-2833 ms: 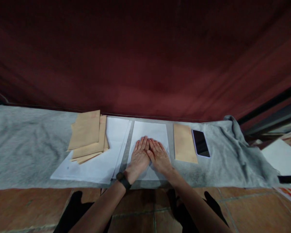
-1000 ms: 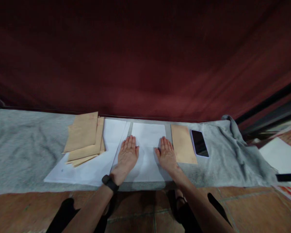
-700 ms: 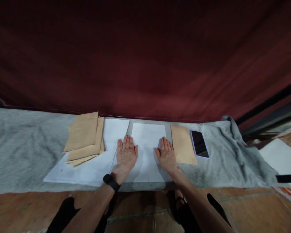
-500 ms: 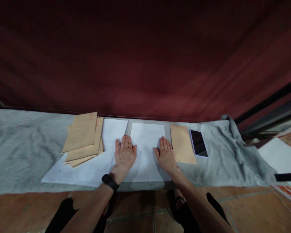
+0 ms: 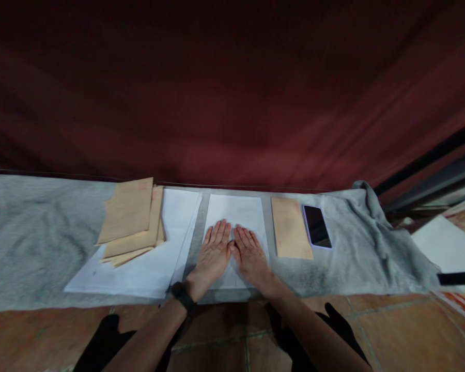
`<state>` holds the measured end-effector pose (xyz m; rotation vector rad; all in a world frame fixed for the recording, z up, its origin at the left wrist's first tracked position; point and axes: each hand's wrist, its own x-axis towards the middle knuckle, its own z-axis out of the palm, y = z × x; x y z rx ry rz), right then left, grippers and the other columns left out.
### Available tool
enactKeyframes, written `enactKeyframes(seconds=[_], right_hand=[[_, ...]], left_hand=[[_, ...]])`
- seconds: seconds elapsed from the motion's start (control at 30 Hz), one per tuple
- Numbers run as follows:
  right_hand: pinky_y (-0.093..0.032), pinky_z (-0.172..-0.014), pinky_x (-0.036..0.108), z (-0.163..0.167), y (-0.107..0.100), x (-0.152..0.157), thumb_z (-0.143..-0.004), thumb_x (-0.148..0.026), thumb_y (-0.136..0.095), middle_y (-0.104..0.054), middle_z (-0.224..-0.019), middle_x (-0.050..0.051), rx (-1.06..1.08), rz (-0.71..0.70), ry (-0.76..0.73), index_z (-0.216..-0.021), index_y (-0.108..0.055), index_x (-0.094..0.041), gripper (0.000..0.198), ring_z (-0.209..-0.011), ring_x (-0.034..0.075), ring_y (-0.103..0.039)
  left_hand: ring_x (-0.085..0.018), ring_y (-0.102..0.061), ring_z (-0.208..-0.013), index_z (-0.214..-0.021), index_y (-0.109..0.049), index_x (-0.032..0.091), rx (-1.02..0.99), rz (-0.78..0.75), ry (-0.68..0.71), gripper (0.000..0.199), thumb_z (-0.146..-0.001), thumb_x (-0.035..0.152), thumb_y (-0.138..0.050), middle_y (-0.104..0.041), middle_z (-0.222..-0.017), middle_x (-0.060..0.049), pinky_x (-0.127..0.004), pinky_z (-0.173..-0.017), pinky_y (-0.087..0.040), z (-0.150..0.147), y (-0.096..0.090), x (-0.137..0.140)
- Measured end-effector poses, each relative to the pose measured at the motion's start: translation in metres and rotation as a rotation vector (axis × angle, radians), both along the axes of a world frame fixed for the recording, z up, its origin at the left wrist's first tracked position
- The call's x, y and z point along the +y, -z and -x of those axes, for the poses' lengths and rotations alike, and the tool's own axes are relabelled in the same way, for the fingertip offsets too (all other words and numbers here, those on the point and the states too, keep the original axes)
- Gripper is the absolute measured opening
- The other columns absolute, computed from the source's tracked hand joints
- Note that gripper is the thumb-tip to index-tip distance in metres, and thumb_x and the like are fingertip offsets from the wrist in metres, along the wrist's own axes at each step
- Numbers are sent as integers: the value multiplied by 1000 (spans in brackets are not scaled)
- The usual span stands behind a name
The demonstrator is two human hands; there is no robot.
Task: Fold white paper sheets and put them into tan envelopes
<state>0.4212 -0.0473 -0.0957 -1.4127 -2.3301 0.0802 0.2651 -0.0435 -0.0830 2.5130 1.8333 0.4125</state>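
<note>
A white sheet of paper (image 5: 236, 206) lies on the grey cloth straight in front of me. My left hand (image 5: 214, 250) rests flat on its middle, palm down, fingers stretched forward. Beside it my right hand (image 5: 251, 253) is also laid flat on the sheet. The two thumbs meet or nearly meet at the centre. Neither hand grips anything. To the left are more white sheets (image 5: 147, 274), partly covered by a pile of brown envelopes (image 5: 127, 212). One brown envelope (image 5: 292, 227) lies by itself just right of the sheet.
A phone (image 5: 318, 227) with a dark screen lies right of the single envelope. The grey cloth (image 5: 364, 248) is bunched at its right end. A dark red curtain (image 5: 225, 129) hangs behind. Brown floor tiles (image 5: 395, 325) show along the front, and papers (image 5: 447, 243) sit far right.
Both hands have moved inward over the white sheet, from its left and right sides to side by side at its middle. The envelopes and phone stay in place.
</note>
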Motion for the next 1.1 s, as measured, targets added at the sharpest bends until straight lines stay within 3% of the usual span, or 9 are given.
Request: enactKeyframes(seconds=[0.4,0.67,0.83,0.97,1.1], right_hand=[[-31,-122,46,-31,1,2,-106,-41,-39,-38,-161,20,-107,-54,142,-155,-35,-4,61,-150,28,-36],[-35,-121,49,-43,4,-3,-105,-37,-41,-38,-161,21,-77,-41,150,-155,-35,-4,61,-151,30,-34],[-35,-120,51,-41,3,-4,-104,-35,-41,-38,-161,19,-46,-10,176,-156,-36,-6,59,-150,31,-35],[-36,-120,51,-41,-1,-4,-104,-36,-41,-39,-161,19,-41,24,179,-154,-40,-5,59,-149,31,-36],[-37,-120,50,-44,-4,-1,-103,-32,-43,-43,-159,18,-31,48,163,-151,-45,-6,55,-147,30,-40]], left_hand=[[-28,-33,-151,-153,-40,2,20,-60,-133,61,-103,38,-33,-38,-160,-20,-46,-124,-30,18,6,-2],[-29,-53,-138,-139,-59,6,-44,33,-149,49,-99,24,-38,-56,-148,-20,-43,-116,-42,42,-12,0],[-25,-65,-119,-135,-62,15,-225,129,-277,44,-96,25,-45,-68,-132,-14,-37,-108,-48,43,-28,1],[-24,-69,-94,-138,-58,14,-405,246,-407,51,-92,35,-56,-71,-108,-12,-37,-90,-54,45,-32,6],[-19,-63,-72,-142,-52,11,-732,378,-461,61,-86,35,-62,-67,-84,-4,-31,-68,-51,55,-30,14]])
